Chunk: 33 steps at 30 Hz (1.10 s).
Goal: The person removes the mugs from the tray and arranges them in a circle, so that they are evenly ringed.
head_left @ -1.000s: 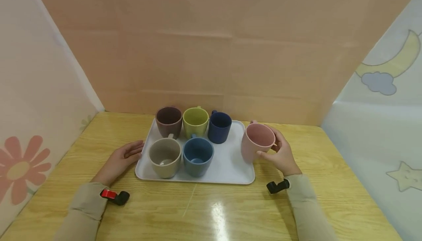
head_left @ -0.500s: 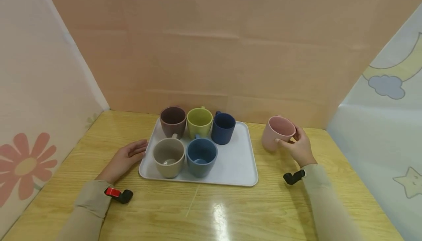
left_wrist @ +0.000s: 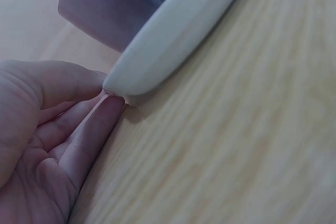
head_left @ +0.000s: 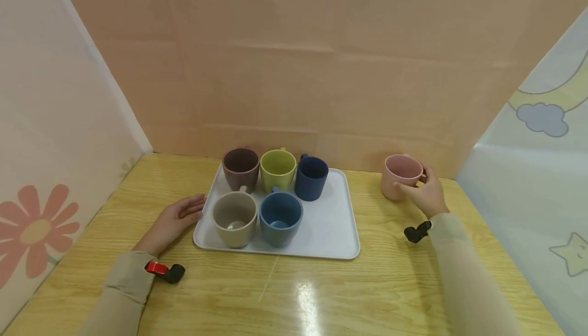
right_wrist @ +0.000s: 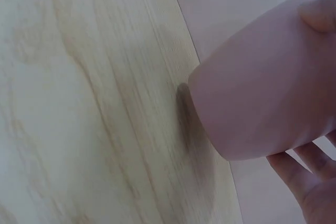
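Nearest me, two beige sleeves (head_left: 124, 287) are reaching in across a yellow wood-grain table (head_left: 239, 300). A white rectangular tray (head_left: 328, 229) is lying ahead of them. At its left edge the person's left hand (head_left: 170, 223) is resting, its grip loose, fingers nearly straight and tips touching the rim. In the tray's front row, a glossy beige mug (head_left: 235, 221) and a grey-blue mug (head_left: 281, 221) are standing upright, side by side. Farther off, right of the tray and well apart from it, the right hand (head_left: 428, 193) is gripping a matte pink mug (head_left: 397, 178) round its side, the opening facing up; I cannot tell whether its base is touching the table. In the tray's back row, a brownish-purple mug (head_left: 241, 170), a yellow-green mug (head_left: 277, 170) and a dark-blue mug (head_left: 311, 178) are standing from left to right. Behind everything, a creased peach-coloured backdrop (head_left: 294, 70) is rising.
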### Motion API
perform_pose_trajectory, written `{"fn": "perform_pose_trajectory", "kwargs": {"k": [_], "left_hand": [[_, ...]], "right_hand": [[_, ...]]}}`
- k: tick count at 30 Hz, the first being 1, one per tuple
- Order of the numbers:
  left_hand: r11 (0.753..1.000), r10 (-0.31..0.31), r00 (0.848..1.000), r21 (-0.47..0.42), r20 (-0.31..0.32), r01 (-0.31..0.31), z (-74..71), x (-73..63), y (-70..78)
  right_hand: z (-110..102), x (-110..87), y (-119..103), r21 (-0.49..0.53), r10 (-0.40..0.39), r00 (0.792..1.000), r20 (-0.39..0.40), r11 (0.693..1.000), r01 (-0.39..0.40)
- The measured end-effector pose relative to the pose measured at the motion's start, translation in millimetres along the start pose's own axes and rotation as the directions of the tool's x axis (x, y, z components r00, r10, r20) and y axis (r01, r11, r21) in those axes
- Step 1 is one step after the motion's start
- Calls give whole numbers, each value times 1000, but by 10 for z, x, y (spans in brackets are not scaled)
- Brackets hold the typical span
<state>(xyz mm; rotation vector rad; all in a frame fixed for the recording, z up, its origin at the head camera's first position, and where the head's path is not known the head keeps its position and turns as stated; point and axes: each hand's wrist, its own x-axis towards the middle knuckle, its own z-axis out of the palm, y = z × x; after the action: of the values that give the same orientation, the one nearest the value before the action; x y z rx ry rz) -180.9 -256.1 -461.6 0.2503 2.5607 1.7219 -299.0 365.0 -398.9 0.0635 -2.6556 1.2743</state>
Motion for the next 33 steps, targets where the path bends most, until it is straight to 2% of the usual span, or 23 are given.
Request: {"fn": "perform_pose_trajectory", "kwargs": {"k": [10, 19, 28, 33], "left_hand": [[1000, -8, 1000, -25, 6, 8, 2, -12, 1], [1000, -14, 1000, -10, 0, 14, -16, -17, 7], [1000, -10, 1000, 3, -1, 10, -32, -14, 2], [1000, -6, 1000, -10, 0, 6, -20, 0, -19]], "right_hand": [[-56, 74, 52, -43, 32, 999, 2, 999, -32], [-156, 170, 172, 6, 66, 995, 77, 998, -67], [-214, 167, 194, 46, 35, 989, 146, 998, -42], [-230, 136, 186, 43, 60, 985, 160, 997, -67]]}}
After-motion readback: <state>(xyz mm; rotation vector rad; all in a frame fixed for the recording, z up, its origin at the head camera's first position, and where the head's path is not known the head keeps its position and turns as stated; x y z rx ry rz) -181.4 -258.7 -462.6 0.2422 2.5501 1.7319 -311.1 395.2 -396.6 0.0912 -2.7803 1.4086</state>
